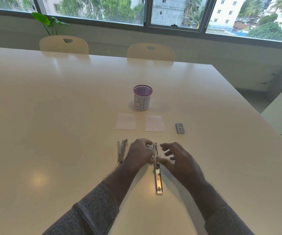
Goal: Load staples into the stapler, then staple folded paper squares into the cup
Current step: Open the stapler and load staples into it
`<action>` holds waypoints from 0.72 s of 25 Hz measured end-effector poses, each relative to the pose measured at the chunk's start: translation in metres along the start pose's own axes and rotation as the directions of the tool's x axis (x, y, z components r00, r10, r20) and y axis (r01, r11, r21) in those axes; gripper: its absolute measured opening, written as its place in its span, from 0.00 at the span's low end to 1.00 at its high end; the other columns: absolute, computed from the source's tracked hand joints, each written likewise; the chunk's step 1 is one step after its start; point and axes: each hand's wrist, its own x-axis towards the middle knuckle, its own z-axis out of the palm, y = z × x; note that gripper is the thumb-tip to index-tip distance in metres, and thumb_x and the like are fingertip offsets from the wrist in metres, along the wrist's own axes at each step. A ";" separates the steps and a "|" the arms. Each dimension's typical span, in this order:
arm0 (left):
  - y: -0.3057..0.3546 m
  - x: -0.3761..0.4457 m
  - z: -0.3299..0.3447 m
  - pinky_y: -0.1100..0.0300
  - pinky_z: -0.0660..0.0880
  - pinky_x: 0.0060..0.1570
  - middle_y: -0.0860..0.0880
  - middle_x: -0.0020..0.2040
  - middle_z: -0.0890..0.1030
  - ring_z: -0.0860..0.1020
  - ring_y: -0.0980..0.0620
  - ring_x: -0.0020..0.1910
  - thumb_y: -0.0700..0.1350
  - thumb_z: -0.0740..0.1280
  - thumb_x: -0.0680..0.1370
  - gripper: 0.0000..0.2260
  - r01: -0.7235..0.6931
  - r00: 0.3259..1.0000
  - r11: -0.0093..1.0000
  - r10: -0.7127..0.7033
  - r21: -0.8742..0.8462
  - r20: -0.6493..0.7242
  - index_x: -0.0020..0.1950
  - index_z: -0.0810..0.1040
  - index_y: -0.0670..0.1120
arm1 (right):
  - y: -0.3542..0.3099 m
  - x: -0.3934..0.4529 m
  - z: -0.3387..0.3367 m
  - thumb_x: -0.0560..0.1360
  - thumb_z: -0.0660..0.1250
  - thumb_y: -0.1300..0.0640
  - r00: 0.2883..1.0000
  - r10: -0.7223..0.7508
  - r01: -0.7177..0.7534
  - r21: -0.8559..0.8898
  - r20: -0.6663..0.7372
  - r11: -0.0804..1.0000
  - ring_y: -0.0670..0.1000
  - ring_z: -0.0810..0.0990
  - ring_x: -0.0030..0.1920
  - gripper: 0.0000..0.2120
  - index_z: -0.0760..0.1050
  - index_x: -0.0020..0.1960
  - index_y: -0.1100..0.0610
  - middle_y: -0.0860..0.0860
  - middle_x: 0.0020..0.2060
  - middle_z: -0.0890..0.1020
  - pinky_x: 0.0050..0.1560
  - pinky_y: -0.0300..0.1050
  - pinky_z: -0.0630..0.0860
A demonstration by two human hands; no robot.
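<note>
On the table (52, 116) in front of me, the opened stapler (158, 173) lies lengthwise between my left hand (141, 152) and right hand (179, 158). A second stapler (122, 150) lies just left of my left hand. Beyond them two paper squares (125, 121) (154, 123) sit side by side, the staple box (180, 128) to their right, the cup (142, 97) behind them.

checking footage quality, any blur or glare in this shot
Head view: the right hand has motion-smeared fingers; the left hand looks sharper on the opened silver metal stapler; a soft glare patch sits on the glossy white table; window frames bow from wide-angle distortion.
</note>
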 end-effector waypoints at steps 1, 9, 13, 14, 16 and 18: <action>-0.001 0.000 0.000 0.47 0.83 0.41 0.44 0.44 0.81 0.83 0.46 0.33 0.37 0.63 0.79 0.11 -0.002 1.000 1.000 0.002 -0.011 -0.003 0.59 0.79 0.40 | 0.002 0.007 -0.007 0.75 0.72 0.52 0.996 0.051 -0.046 0.059 -0.076 0.997 0.43 0.81 0.45 0.15 0.77 0.61 0.52 0.45 0.51 0.80 0.45 0.39 0.80; 0.005 -0.006 -0.002 0.65 0.73 0.56 0.49 0.56 0.82 0.79 0.54 0.54 0.40 0.66 0.77 0.12 -0.257 0.959 0.961 0.268 0.104 -0.098 0.58 0.82 0.47 | 0.070 0.089 -0.034 0.77 0.65 0.61 0.925 0.376 -0.338 -0.332 0.056 0.881 0.61 0.69 0.68 0.22 0.71 0.70 0.53 0.54 0.72 0.69 0.67 0.55 0.69; 0.004 -0.006 -0.003 0.52 0.62 0.73 0.50 0.71 0.72 0.67 0.51 0.72 0.44 0.65 0.78 0.18 -0.367 0.923 0.904 0.383 0.221 -0.035 0.68 0.76 0.49 | 0.074 0.113 -0.031 0.77 0.65 0.59 0.888 0.427 -0.338 -0.386 0.173 0.858 0.60 0.66 0.71 0.22 0.70 0.70 0.50 0.50 0.75 0.66 0.69 0.55 0.67; 0.003 -0.006 -0.004 0.49 0.56 0.76 0.51 0.75 0.67 0.60 0.50 0.76 0.46 0.64 0.79 0.21 -0.373 0.921 0.884 0.391 0.282 -0.007 0.72 0.72 0.51 | 0.073 0.115 -0.031 0.77 0.64 0.59 0.884 0.434 -0.337 -0.408 0.173 0.849 0.59 0.67 0.70 0.21 0.71 0.70 0.49 0.50 0.74 0.67 0.68 0.55 0.68; 0.002 -0.005 -0.005 0.48 0.43 0.77 0.53 0.80 0.55 0.47 0.51 0.80 0.50 0.61 0.80 0.23 -0.384 0.913 0.841 0.407 0.382 0.023 0.76 0.65 0.53 | 0.073 0.117 -0.030 0.77 0.63 0.59 0.882 0.441 -0.337 -0.433 0.165 0.836 0.59 0.70 0.67 0.19 0.72 0.67 0.48 0.51 0.70 0.71 0.64 0.54 0.71; 0.003 -0.003 -0.006 0.48 0.37 0.75 0.53 0.81 0.50 0.41 0.52 0.80 0.52 0.59 0.80 0.25 -0.391 0.911 0.833 0.412 0.391 0.034 0.78 0.61 0.54 | 0.072 0.114 -0.030 0.77 0.64 0.59 0.893 0.426 -0.331 -0.429 0.144 0.840 0.59 0.72 0.64 0.18 0.72 0.66 0.48 0.53 0.67 0.74 0.61 0.54 0.72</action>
